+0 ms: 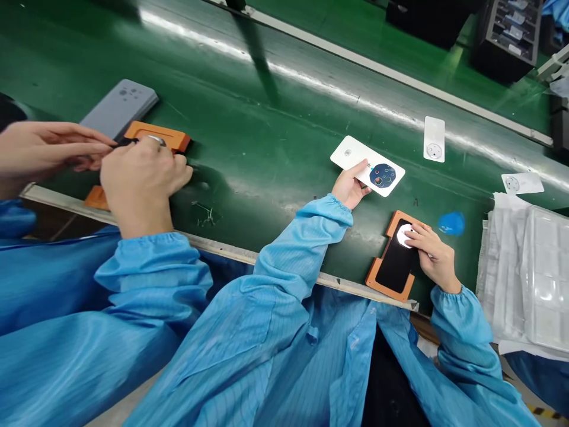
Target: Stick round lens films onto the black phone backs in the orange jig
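Observation:
My left hand (350, 185) is closed on the edge of a white card (347, 152), tilted above the bench. A dark blue round sticker (382, 176) with several ring marks sits at the card's right end. On the right, a black phone-shaped panel (395, 264) lies in an orange fixture (374, 279) near the bench's front edge. A white round piece (404, 235) is at the panel's upper end. My right hand (432, 250) reaches over the panel from the right, its fingers together and touching that white piece; the fingertips partly cover it.
At left, a co-worker's hands (140, 175) work over another orange fixture (175, 141), beside stacked grey phone panels (118, 107). Two white cards (434, 133) (531, 182) and a blue patch (451, 223) lie on the green bench. Clear plastic trays (549, 267) stand at right.

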`<action>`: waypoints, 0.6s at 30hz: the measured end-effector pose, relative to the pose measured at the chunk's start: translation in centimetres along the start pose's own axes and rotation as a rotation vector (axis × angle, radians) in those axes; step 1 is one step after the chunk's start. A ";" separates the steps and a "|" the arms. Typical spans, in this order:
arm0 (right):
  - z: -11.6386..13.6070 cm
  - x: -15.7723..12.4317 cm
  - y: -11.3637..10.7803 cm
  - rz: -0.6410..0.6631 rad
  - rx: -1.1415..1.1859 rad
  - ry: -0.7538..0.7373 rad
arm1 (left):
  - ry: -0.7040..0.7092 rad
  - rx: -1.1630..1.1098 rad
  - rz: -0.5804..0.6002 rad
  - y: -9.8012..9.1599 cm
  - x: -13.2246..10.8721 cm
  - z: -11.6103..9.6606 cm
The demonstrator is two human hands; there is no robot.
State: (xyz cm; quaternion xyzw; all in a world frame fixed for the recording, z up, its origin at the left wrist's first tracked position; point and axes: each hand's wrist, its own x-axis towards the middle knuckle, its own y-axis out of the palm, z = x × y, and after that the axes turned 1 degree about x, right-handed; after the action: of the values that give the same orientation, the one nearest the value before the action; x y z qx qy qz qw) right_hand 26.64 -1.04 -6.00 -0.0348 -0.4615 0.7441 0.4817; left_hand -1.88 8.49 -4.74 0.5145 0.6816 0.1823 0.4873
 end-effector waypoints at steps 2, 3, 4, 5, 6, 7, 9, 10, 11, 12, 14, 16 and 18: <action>-0.2 0.2 0.2 -0.003 0.007 0.015 | -0.004 0.001 0.012 -0.1 0.1 0.1; -0.2 0.2 0.3 -0.010 0.016 0.025 | -0.003 0.001 0.020 -0.1 0.1 0.2; -0.2 0.1 0.5 -0.024 0.028 0.032 | -0.002 0.004 0.032 -0.1 0.0 0.3; -0.1 -0.1 0.7 -0.039 0.037 0.034 | 0.000 0.012 0.047 -0.1 -0.1 0.5; 0.0 -0.2 0.9 -0.051 0.043 0.032 | 0.001 0.026 0.068 0.0 -0.2 0.7; 0.1 -0.3 1.0 -0.058 0.041 0.027 | 0.003 0.045 0.092 0.0 -0.4 0.9; 0.2 -0.4 1.3 -0.063 0.019 0.021 | 0.015 0.091 0.151 0.1 -0.7 1.7; 0.3 -0.4 1.3 -0.062 0.006 0.020 | 0.022 0.116 0.179 0.1 -0.8 2.1; 0.4 -0.2 1.2 -0.057 -0.002 0.019 | 0.029 0.146 0.200 0.1 -0.9 2.6; 0.5 0.1 1.0 -0.048 -0.006 0.017 | 0.040 0.184 0.208 0.1 -1.0 3.1; 0.7 1.1 0.4 -0.033 -0.014 0.017 | 0.081 0.283 0.193 0.2 -1.1 4.0; 0.9 2.6 -0.1 -0.077 -0.020 0.039 | 0.135 0.382 0.167 0.2 -1.2 4.6; 1.2 4.1 -0.4 -0.190 -0.004 0.080 | 0.174 0.448 0.165 0.2 -1.6 4.9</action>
State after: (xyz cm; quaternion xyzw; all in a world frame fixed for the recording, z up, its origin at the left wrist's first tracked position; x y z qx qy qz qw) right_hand 24.11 1.32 -3.43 -0.0216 -0.4446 0.6922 0.5681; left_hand 2.37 5.92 -6.06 0.6459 0.7001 0.1096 0.2840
